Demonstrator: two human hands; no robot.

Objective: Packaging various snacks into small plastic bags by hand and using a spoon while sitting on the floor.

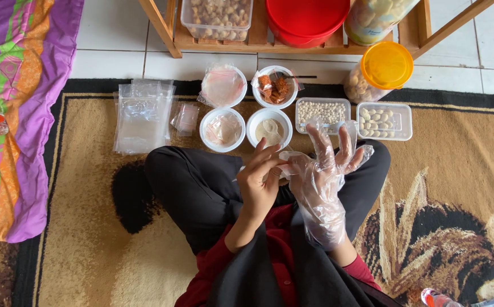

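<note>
At frame centre, over the lap, a clear plastic glove [321, 187] covers the right hand [329, 165], whose fingers spread wide open (pointing up-frame). The bare left hand [260, 182] pinches the glove's edge near the thumb. Just above sit white bowls [269, 128] and lidded tubs [384, 120] on the rug [88, 227].
</note>
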